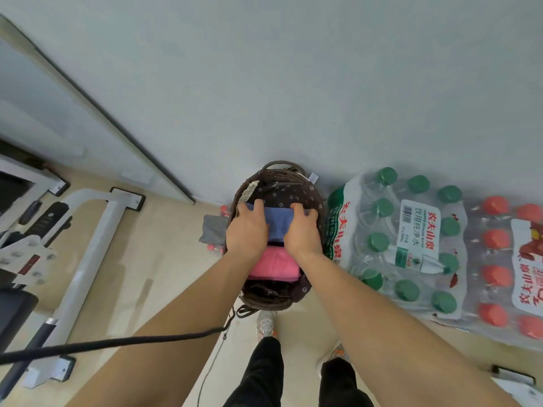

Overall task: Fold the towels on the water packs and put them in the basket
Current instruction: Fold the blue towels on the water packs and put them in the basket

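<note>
A dark wicker basket [316, 207] with a flowered liner stands on the floor against the wall. Inside it lies a folded pink towel [274, 265]. Over its far half is a folded blue towel [277, 224], held at both ends by my left hand [246, 230] and my right hand [302, 233], fingers curled over its far edge. Right of the basket are the water packs: one with green caps [411, 230], one with red caps [499, 254]. Their tops are bare of towels.
A grey cloth [213, 229] lies on the floor left of the basket, beside some red-capped bottles [224, 210]. A white metal frame [97, 230] and a black cable [117, 343] are at left. My legs and shoes [266, 321] stand just before the basket.
</note>
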`<control>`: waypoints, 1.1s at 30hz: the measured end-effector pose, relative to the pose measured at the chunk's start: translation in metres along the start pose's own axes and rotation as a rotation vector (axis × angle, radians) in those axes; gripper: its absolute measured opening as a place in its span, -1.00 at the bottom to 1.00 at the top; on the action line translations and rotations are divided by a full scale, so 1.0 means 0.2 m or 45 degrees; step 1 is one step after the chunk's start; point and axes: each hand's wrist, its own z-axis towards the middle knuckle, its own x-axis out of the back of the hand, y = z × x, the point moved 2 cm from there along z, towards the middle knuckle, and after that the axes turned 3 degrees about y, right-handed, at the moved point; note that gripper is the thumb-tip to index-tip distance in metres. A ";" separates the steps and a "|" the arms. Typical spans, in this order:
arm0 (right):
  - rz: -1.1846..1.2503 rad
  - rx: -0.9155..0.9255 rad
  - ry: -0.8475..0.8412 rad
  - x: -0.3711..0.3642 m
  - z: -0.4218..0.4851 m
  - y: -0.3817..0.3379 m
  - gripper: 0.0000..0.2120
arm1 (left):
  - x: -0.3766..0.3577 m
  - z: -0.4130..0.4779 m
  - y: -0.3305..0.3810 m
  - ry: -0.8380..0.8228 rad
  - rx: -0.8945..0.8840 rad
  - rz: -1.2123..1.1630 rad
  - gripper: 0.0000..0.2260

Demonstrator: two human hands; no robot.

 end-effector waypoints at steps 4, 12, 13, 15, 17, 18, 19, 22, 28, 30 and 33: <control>-0.238 0.074 -0.073 -0.03 0.00 0.01 -0.54 | -0.02 -0.01 -0.02 -0.017 -0.177 0.258 -0.82; -0.806 0.618 0.182 0.03 -0.04 -0.04 -0.82 | 0.01 0.02 -0.01 0.228 -0.698 0.461 -0.89; -0.809 0.632 0.131 0.02 -0.04 -0.02 -0.81 | 0.00 0.03 -0.03 0.219 -0.721 0.441 -0.88; -0.821 0.643 0.048 0.02 -0.02 0.01 -0.80 | -0.04 0.04 -0.07 0.196 -0.747 0.416 -0.87; -0.821 0.639 0.046 0.02 -0.01 0.04 -0.79 | -0.07 0.05 -0.11 0.182 -0.771 0.444 -0.88; -0.827 0.634 0.033 0.01 -0.01 0.04 -0.78 | -0.09 0.06 -0.13 0.180 -0.780 0.456 -0.89; -0.844 0.632 0.002 0.00 -0.01 0.05 -0.76 | -0.11 0.06 -0.14 0.185 -0.792 0.459 -0.90; -0.917 0.649 -0.040 -0.02 -0.04 0.08 -0.72 | -0.13 0.06 -0.15 0.191 -0.807 0.463 -0.92; -0.985 0.570 -0.299 0.05 -0.10 0.03 -0.57 | -0.05 0.04 -0.11 0.091 -0.775 0.409 -0.82; -0.971 0.538 -0.329 0.10 -0.13 -0.01 -0.52 | 0.03 -0.01 -0.09 -0.006 -0.743 0.388 -0.86; -0.925 0.514 -0.306 0.21 -0.20 -0.06 -0.58 | 0.14 -0.08 -0.08 -0.131 -0.582 0.255 -0.73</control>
